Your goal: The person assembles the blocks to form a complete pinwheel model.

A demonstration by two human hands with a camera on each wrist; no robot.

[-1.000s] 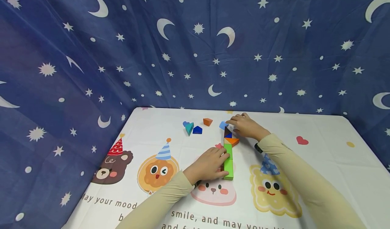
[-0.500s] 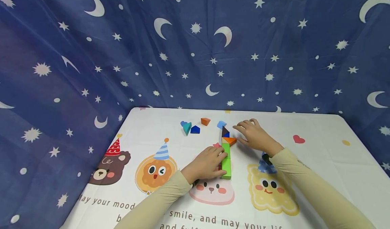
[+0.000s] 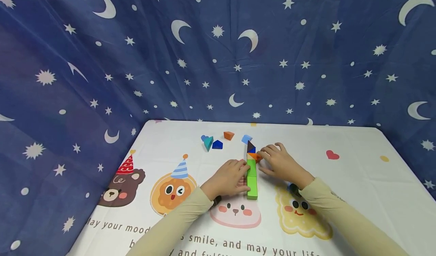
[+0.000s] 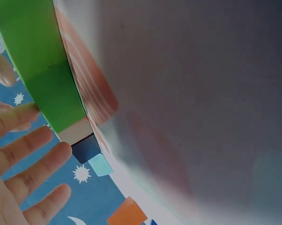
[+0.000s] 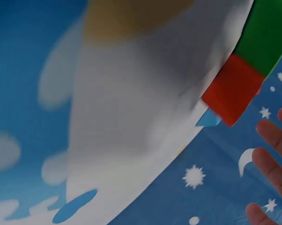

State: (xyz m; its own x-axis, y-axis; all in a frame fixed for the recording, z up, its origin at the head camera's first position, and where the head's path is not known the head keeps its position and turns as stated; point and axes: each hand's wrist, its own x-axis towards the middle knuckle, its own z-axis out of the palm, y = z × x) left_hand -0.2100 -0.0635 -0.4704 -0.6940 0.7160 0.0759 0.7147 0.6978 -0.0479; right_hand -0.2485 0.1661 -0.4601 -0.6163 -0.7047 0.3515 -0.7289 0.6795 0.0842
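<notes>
Two green blocks [image 3: 252, 188] lie end to end in a line pointing away from me. At their far end sit an orange triangular block [image 3: 252, 156], a dark brown triangular block [image 3: 249, 146] and a blue block [image 3: 253, 150]. My left hand [image 3: 227, 178] is at the left of the green blocks, its fingertips at their edge; in the left wrist view its fingers [image 4: 42, 161] are spread and fairly straight. To the right of the line is my right hand [image 3: 282, 165], fingertips by the orange block. Its extended fingers [image 5: 272, 171] show in the right wrist view, holding nothing.
Beyond the line lies a light blue block [image 3: 246, 139]. Farther left are a loose orange block [image 3: 229, 135], a teal triangular block [image 3: 208, 143] and a dark blue block [image 3: 217, 144]. A starry blue curtain [image 3: 190, 97] hangs behind the white printed tablecloth [image 3: 357, 172].
My right hand has drawn back from the dark brown and light blue blocks and come nearer, beside the orange block. My left hand stays by the green blocks. The head view has shifted slightly.
</notes>
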